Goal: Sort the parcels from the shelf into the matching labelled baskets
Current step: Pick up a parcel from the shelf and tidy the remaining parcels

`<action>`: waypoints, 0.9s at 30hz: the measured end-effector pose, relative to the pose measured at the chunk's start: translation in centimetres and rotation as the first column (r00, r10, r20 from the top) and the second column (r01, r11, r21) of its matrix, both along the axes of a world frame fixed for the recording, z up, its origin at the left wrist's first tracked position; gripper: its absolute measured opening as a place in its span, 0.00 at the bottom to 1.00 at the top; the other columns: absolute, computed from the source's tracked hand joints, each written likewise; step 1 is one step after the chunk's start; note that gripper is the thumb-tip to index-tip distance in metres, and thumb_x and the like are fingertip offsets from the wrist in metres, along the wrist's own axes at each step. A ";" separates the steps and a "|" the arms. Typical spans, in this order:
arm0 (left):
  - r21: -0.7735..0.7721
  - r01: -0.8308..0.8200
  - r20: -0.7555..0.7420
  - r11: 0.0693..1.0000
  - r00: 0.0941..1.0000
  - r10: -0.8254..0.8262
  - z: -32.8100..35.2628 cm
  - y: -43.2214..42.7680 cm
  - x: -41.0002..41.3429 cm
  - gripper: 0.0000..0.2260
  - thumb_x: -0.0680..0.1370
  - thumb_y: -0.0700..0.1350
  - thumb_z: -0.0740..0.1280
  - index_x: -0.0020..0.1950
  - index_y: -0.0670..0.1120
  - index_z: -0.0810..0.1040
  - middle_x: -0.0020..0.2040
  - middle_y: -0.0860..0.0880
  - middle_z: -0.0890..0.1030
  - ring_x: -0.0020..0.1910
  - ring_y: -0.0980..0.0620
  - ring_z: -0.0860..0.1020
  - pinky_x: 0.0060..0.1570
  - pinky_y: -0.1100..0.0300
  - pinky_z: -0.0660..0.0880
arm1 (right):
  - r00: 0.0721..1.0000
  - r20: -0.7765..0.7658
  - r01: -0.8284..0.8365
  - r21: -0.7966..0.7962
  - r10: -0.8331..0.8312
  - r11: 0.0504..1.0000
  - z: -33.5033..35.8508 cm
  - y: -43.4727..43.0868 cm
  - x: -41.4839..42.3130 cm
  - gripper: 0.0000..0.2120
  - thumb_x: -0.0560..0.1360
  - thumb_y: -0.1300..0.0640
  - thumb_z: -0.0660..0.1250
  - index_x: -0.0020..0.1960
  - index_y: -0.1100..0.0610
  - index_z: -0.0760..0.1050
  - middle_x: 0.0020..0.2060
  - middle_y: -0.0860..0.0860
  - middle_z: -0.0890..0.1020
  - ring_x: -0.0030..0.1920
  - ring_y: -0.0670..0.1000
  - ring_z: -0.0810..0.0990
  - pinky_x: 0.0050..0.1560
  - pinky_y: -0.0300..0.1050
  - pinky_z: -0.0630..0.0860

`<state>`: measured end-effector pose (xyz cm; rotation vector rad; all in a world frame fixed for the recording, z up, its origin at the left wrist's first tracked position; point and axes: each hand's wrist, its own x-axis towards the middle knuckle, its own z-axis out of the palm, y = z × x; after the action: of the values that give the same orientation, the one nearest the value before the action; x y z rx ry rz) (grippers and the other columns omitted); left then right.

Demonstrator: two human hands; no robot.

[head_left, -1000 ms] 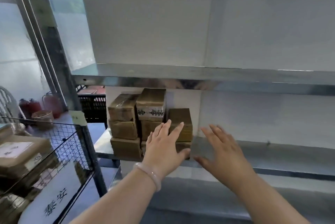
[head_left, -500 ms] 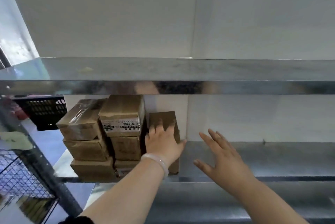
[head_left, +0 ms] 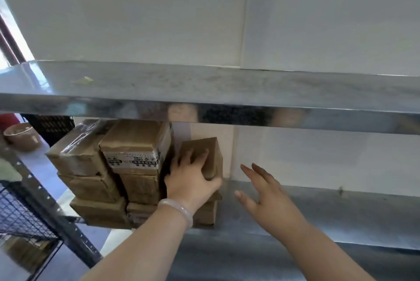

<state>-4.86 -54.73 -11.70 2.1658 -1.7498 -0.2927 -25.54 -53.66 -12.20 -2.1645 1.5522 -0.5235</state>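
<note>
Several taped cardboard parcels (head_left: 127,167) stack on a steel shelf (head_left: 318,212), left hand (head_left: 191,183) curled round one tilted box (head_left: 204,151), right hand (head_left: 266,199) hovering, fingers spread

Three parcel stacks (head_left: 136,187) stand at the left end of the lower shelf (head_left: 318,210). The left hand (head_left: 191,182) grips the rightmost stack's top parcel (head_left: 212,151); the right hand (head_left: 267,199) hovers just right of it. A wire basket (head_left: 20,214) sits lower left.
</note>
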 end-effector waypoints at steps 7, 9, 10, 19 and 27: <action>-0.244 -0.254 -0.824 0.936 0.563 -0.062 0.5 6.3 -3.2 0.24 0.72 0.61 0.67 0.68 0.70 0.70 0.69 0.57 0.72 0.66 0.58 0.72 0.64 0.56 0.72 | 0.954 0.296 -0.104 0.178 0.047 0.979 1.7 0.5 -0.6 0.41 0.70 0.27 0.58 0.78 0.40 0.51 0.77 0.45 0.58 0.75 0.47 0.59 0.72 0.46 0.59; -0.236 -0.313 -0.927 0.920 0.356 -0.117 0.5 8.4 -4.4 0.24 0.70 0.65 0.67 0.66 0.71 0.72 0.65 0.59 0.77 0.65 0.56 0.75 0.63 0.51 0.74 | 0.879 0.469 -0.218 0.227 0.089 0.949 2.3 1.8 -0.9 0.37 0.67 0.26 0.58 0.74 0.34 0.57 0.74 0.40 0.64 0.73 0.42 0.62 0.71 0.42 0.62; -0.227 -0.336 -0.952 0.914 0.275 -0.135 0.4 9.4 -5.0 0.25 0.69 0.66 0.68 0.67 0.70 0.72 0.65 0.57 0.79 0.65 0.54 0.76 0.63 0.49 0.75 | 0.826 0.550 -0.290 0.227 0.124 0.930 2.5 2.6 -1.0 0.31 0.68 0.27 0.59 0.70 0.29 0.60 0.70 0.34 0.67 0.70 0.37 0.65 0.68 0.36 0.64; -0.125 -0.602 -0.964 0.788 0.263 0.048 0.2 18.2 -6.1 0.16 0.78 0.56 0.66 0.66 0.67 0.75 0.67 0.58 0.78 0.65 0.55 0.75 0.66 0.50 0.73 | 0.724 0.590 -0.483 0.064 0.357 0.873 3.1 8.1 -0.5 0.36 0.65 0.32 0.63 0.71 0.34 0.61 0.74 0.38 0.57 0.74 0.38 0.56 0.74 0.42 0.57; -0.138 -0.674 -0.978 0.726 0.210 0.009 1.1 25.8 -3.3 0.35 0.61 0.56 0.82 0.64 0.64 0.70 0.54 0.51 0.85 0.53 0.47 0.84 0.52 0.52 0.81 | 0.589 0.522 -0.681 -0.091 0.617 0.727 3.4 12.5 4.0 0.30 0.67 0.32 0.63 0.68 0.35 0.67 0.72 0.31 0.59 0.70 0.28 0.54 0.61 0.20 0.55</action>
<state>-8.14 -28.94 -10.58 1.2988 -0.4332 -0.6678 -21.49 -41.15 -8.78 -2.0571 0.4115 -0.6589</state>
